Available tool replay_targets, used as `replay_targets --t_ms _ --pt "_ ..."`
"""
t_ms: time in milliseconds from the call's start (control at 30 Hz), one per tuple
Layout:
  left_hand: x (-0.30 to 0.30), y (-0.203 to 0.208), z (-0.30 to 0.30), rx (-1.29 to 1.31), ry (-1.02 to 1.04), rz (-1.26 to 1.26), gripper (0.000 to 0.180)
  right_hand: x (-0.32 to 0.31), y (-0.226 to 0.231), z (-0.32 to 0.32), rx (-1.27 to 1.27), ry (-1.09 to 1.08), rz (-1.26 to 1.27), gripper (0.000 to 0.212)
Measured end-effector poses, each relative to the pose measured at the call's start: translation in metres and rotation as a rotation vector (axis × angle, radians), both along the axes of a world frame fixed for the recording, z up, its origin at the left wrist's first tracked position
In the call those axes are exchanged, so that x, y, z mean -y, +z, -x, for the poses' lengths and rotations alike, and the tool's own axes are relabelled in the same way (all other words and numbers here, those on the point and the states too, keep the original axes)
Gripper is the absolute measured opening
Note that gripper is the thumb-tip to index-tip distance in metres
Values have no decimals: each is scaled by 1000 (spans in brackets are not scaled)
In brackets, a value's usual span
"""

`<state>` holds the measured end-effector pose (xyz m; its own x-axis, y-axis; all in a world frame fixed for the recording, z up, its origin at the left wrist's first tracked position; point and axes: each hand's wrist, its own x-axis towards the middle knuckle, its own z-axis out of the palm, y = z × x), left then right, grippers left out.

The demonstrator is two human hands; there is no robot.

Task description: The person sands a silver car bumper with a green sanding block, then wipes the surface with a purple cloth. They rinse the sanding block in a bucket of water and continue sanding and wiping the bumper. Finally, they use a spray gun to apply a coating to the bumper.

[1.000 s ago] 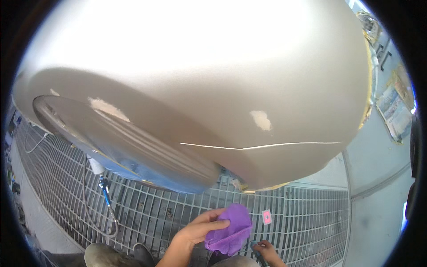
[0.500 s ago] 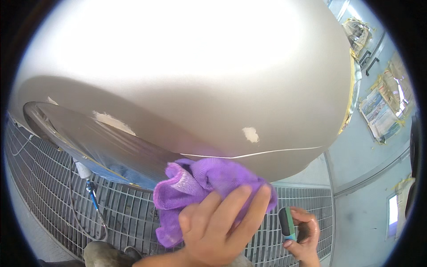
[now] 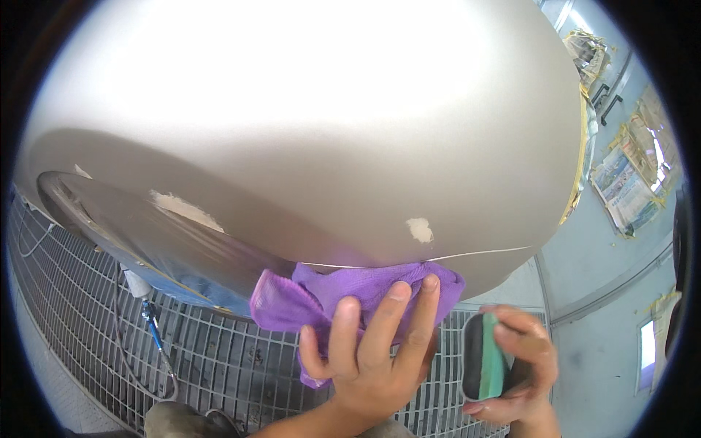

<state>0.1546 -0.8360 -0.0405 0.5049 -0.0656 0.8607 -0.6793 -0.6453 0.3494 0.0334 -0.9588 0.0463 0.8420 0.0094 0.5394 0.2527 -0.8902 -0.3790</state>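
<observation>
A purple microfibre cloth (image 3: 358, 292) lies bunched against the lower edge of a large beige-grey vehicle panel (image 3: 328, 175). My left hand (image 3: 380, 358) presses it there, fingers spread over the cloth and thumb mostly hidden. To the right and nearer, apart from the panel, my right hand (image 3: 529, 365) is closed around a sanding block (image 3: 483, 358) with a dark face and a green body. Pale filler patches mark the panel: a small one (image 3: 420, 230) above the cloth and a longer one (image 3: 186, 210) at left. A thin pale line (image 3: 482, 253) runs along its lower part.
Metal grating (image 3: 226, 358) covers the floor. A spray gun (image 3: 150, 314) with a hose hangs at left below blue masking film (image 3: 190, 287). My knee (image 3: 175, 422) shows at the bottom. Taped paper (image 3: 624, 186) hangs on the grey wall at right.
My left hand has shifted slightly right and up, flattening the cloth along the panel edge. My right hand has moved right and up, turning the block so more of its dark face shows.
</observation>
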Motion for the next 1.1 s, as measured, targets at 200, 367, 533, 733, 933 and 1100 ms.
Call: replay_targets --t_ms 200,367,533,733,933,1100 --pt "22 -2 2 -66 -15 29 33 -9 42 -44 134 -98 574 67" --pt "21 -22 -4 -7 -86 3 32 -3 49 -74 284 -110 836 67" --pt "22 -27 -27 211 -135 0 34 5 57 -82 270 -113 939 71" --pt "26 -21 -29 261 -163 201 23 -4 59 -77 205 -156 925 70" --pt "16 -20 -23 225 -127 21 21 -1 42 -81 262 -170 863 71" --pt "14 -25 -29 255 -182 21 22 3 46 -95 315 -124 863 71"
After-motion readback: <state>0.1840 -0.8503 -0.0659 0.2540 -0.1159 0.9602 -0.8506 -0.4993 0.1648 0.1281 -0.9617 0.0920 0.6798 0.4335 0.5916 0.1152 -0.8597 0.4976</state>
